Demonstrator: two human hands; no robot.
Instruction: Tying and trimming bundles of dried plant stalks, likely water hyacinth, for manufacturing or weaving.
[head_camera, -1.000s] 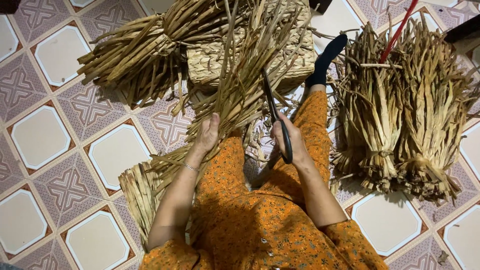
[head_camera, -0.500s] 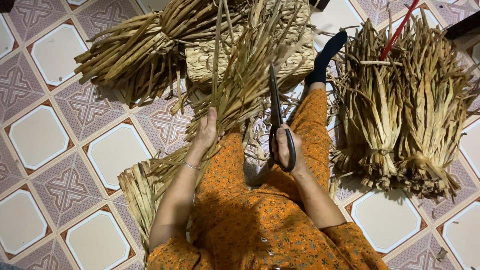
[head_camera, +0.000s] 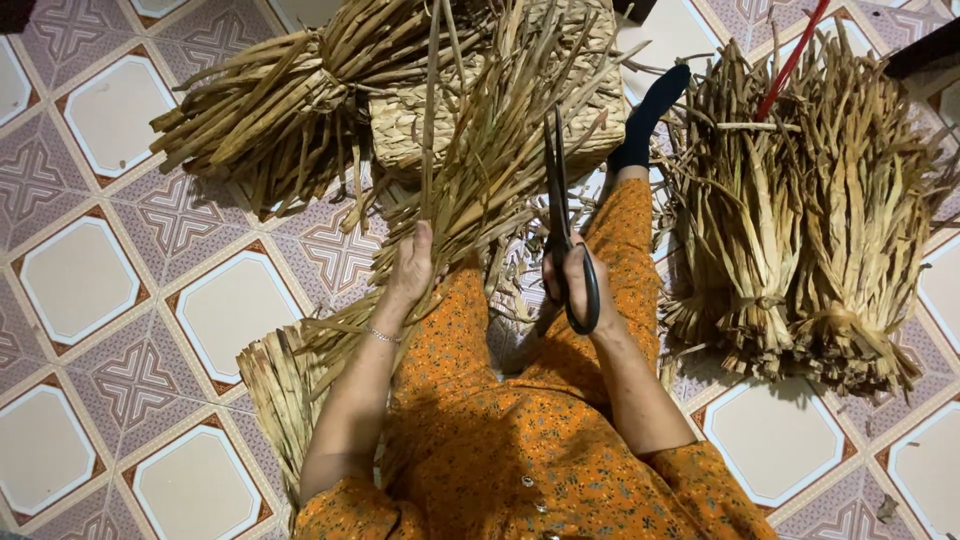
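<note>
a: what do the hands hold?

b: the left hand (head_camera: 410, 268) is clamped around a loose sheaf of dried leaf strips (head_camera: 480, 170), tan and flat, which fans upward from the lap across the tiled floor (head_camera: 80, 280). the right hand (head_camera: 575, 285) is closed through the loops of long black scissors (head_camera: 560, 215); the blades point up and lie together, just beside the sheaf.

a: where does the sheaf lie?

b: over the left knee of the orange patterned dress (head_camera: 520, 440), its tips crossing a woven basket (head_camera: 410, 125) of the same tan fibre.

a: any packages or labels?

b: none can be told; only bundles. one tied bundle (head_camera: 260, 110) lies at upper left, touching the basket. two upright tied bundles (head_camera: 800, 240) stand at right, with a red stick (head_camera: 790, 60) rising between them.

a: and nearer the person?

b: a short cut bundle (head_camera: 275, 390) lies under the left forearm. a black sock (head_camera: 650, 110) covers the outstretched foot, between basket and right bundles. the floor tiles are white octagons framed in mauve pattern.
</note>
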